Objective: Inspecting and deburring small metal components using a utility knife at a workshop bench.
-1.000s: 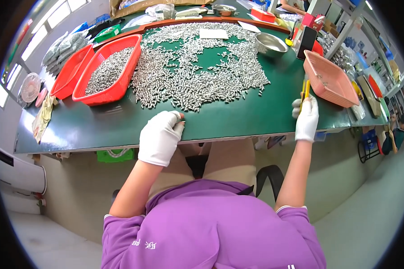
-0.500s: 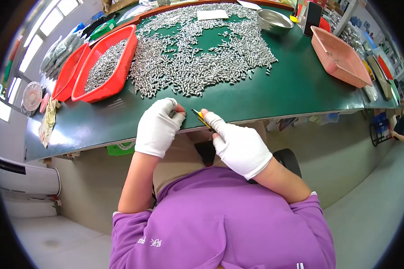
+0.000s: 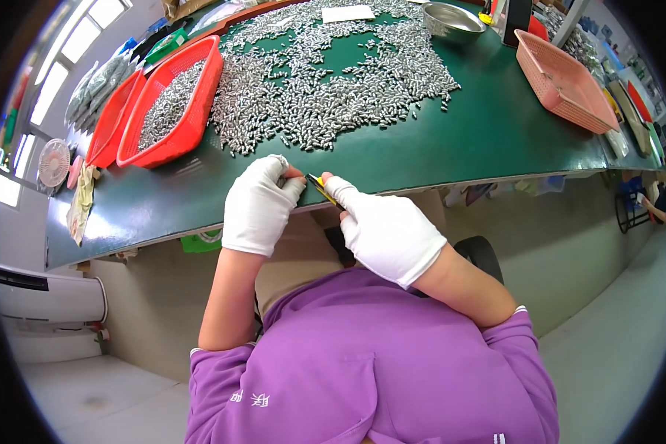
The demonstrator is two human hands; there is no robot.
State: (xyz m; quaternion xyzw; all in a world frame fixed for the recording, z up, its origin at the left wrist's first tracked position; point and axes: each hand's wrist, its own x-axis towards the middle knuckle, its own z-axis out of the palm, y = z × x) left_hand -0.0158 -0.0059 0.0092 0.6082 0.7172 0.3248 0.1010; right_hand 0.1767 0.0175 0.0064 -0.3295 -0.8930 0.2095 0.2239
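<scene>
My right hand [image 3: 392,229], in a white glove with bare fingertips, is closed round a slim yellow-and-black utility knife [image 3: 323,191]. The knife's tip points up and left, close by the fingertips of my left hand [image 3: 259,207]. That hand wears a white glove too, and its thumb and fingers are pinched together; what they hold is hidden or too small to make out. Both hands are at the near edge of the green table [image 3: 392,159]. Beyond them lies a wide spread of small silver metal pieces [image 3: 325,111].
Two red baskets stand at the left; the nearer-in red basket [image 3: 209,100] holds silver pieces. A pink basket [image 3: 570,111] sits at the right, a metal bowl [image 3: 453,21] at the back. A yellowish cloth [image 3: 81,203] and a small fan [image 3: 54,163] are far left.
My right hand has moved a little left, bringing the knife's tip closer to my left fingertips. The left hand stays pinched in nearly the same place.
</scene>
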